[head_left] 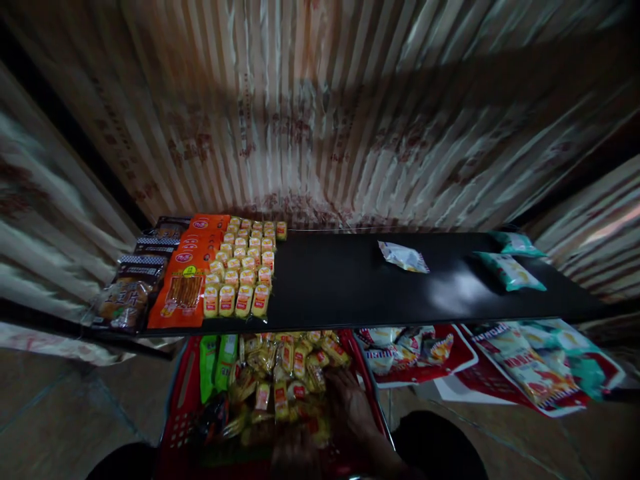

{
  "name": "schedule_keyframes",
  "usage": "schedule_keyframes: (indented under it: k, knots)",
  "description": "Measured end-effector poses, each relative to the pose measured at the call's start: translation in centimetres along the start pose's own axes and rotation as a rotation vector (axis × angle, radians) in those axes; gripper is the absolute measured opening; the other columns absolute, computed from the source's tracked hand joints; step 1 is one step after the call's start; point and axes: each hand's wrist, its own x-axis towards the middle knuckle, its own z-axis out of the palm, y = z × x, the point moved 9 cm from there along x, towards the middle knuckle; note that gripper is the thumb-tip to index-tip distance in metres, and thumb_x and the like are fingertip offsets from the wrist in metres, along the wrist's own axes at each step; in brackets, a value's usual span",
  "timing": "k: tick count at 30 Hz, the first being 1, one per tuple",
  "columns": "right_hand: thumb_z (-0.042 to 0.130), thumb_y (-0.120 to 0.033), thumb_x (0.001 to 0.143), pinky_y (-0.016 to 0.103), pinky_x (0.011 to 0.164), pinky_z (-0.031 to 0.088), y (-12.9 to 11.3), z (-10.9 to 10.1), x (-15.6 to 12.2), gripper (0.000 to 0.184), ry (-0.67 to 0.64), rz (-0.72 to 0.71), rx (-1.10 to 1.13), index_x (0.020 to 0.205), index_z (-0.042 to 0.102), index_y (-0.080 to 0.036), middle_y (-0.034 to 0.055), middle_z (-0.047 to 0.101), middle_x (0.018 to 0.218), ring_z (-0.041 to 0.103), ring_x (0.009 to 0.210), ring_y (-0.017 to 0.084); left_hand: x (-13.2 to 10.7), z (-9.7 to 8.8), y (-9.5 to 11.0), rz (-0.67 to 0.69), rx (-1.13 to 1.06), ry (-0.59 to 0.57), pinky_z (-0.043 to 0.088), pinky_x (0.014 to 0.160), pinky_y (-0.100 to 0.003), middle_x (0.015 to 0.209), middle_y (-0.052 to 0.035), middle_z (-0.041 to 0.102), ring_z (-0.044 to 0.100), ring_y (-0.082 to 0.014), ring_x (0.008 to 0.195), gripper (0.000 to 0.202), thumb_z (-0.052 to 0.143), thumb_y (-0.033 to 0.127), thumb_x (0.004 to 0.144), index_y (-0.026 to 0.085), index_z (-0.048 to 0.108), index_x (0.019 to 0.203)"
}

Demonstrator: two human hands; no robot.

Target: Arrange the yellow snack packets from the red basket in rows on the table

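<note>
Head view: a black shelf (340,287) is stretching above the far edge of a red basket (179,407). Down in the dimness, the right hand (351,403) is resting near the basket's right edge and the left hand (295,455) near its front edge, though I cannot tell whether either is gripping anything; small yellow packs (281,401) are filling the basket's middle.
</note>
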Motion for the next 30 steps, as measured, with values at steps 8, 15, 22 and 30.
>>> schedule_keyframes:
  k: [8, 15, 22, 30]
  knots:
    - [0.045, -0.008, 0.078, 0.036, 0.097, 0.045, -0.7, -0.2, -0.1, 0.039, 0.037, -0.024, 0.009, 0.11, 0.066, -0.016, 0.0119, 0.067, 0.112, 0.058, 0.108, 0.023, -1.6, -3.9, 0.3, 0.018, -0.027, 0.008, 0.049, 0.079, -0.036, 0.105, -0.0087, 0.069, 0.064, -0.0241, 0.092, 0.041, 0.03, 0.025, 0.09, 0.024, 0.063, 0.114]
    - [0.049, -0.011, 0.08, 0.035, 0.101, 0.042, -2.7, -1.7, -1.1, 0.037, 0.007, -0.016, -0.02, 0.113, 0.064, -0.014, 0.0123, 0.064, 0.116, 0.056, 0.112, 0.022, -1.3, -6.7, 0.8, -0.042, -0.004, 0.066, 0.044, 0.081, -0.038, 0.096, -0.0131, 0.068, 0.063, -0.0264, 0.091, 0.035, 0.035, 0.026, 0.089, 0.016, 0.066, 0.101]
    - [0.05, -0.014, 0.08, 0.033, 0.106, 0.038, -7.3, -3.5, 1.3, 0.043, -0.033, -0.168, 0.002, 0.123, 0.058, -0.013, 0.0126, 0.057, 0.131, 0.05, 0.124, 0.02, 4.2, -12.5, 0.4, 0.017, -0.736, 0.161, 0.04, 0.095, -0.034, 0.122, -0.0118, 0.06, 0.055, -0.0228, 0.112, 0.034, 0.053, 0.022, 0.078, 0.018, 0.06, 0.111]
    - [0.05, -0.017, 0.082, 0.034, 0.108, 0.035, -7.0, -3.6, 7.2, 0.046, -0.112, -0.105, -0.075, 0.128, 0.053, -0.011, 0.0153, 0.052, 0.136, 0.046, 0.128, 0.022, 10.2, -11.7, -6.7, -0.215, -1.129, 0.251, 0.047, 0.08, -0.029, 0.12, -0.0136, 0.06, 0.06, -0.0206, 0.105, 0.035, 0.051, 0.025, 0.08, 0.016, 0.056, 0.113]
